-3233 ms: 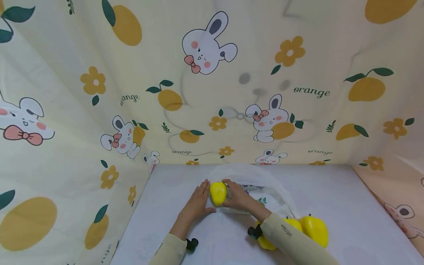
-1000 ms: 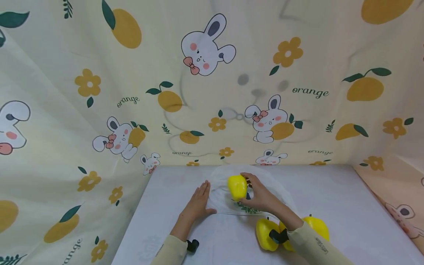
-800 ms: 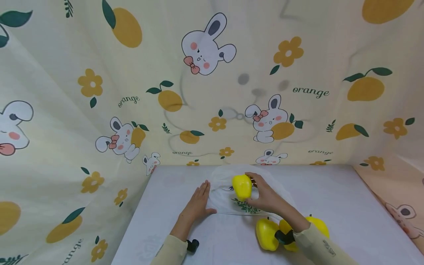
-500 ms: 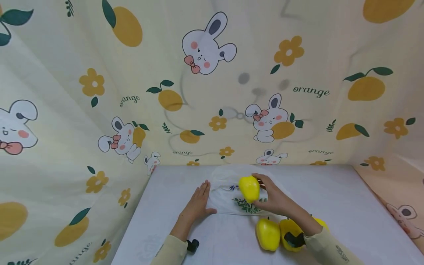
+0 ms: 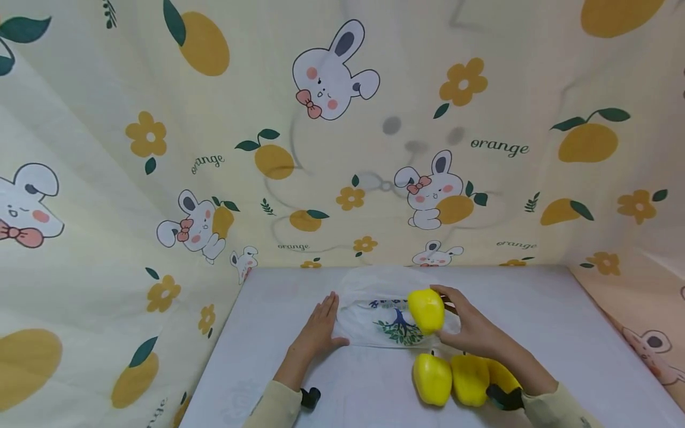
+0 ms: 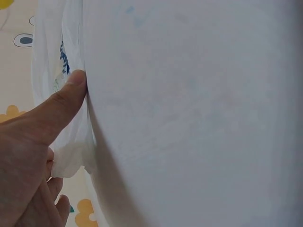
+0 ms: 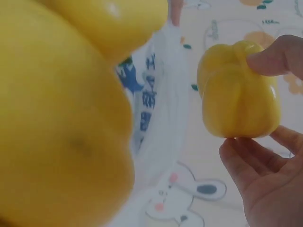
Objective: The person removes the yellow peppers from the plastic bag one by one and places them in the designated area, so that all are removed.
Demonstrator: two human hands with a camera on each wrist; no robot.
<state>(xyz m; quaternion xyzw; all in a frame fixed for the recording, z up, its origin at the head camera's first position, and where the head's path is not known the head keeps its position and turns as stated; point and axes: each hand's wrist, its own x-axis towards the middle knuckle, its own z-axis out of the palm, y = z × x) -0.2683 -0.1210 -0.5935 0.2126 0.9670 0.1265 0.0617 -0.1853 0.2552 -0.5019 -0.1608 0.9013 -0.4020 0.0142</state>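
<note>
In the head view a yellow bell pepper hangs over the right part of a thin white plastic bag, which lies on the table with a blue and green tree print showing. My right hand holds this pepper from its right side; the right wrist view shows thumb and fingers on opposite sides of the pepper. At the bag's left edge rests my left hand, fingers straight. In the left wrist view its thumb touches the bag.
In front of the bag, to the right, several more yellow bell peppers sit in a row, one partly behind my right forearm. Two of them loom close in the right wrist view. The white table ends at a patterned cloth behind and at both sides.
My right hand has carried the pepper from beside my left hand rightward across the bag. The bag's mouth has sunk flatter, uncovering more print. My left hand has stayed in place.
</note>
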